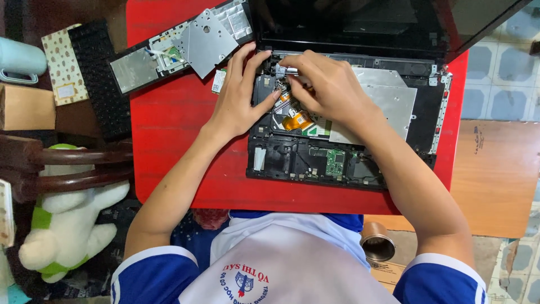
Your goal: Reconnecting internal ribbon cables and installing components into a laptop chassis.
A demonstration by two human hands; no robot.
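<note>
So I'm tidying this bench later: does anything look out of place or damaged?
The laptop lies opened up, circuit boards bare, under both hands. Its removed cover panel sits askew on the red table, and the detached keyboard lies off to the side.

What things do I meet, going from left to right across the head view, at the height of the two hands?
Cardboard box → black keyboard → bare red table → left hand on the opened laptop base → right hand → silver metal plate → wooden board.
</note>
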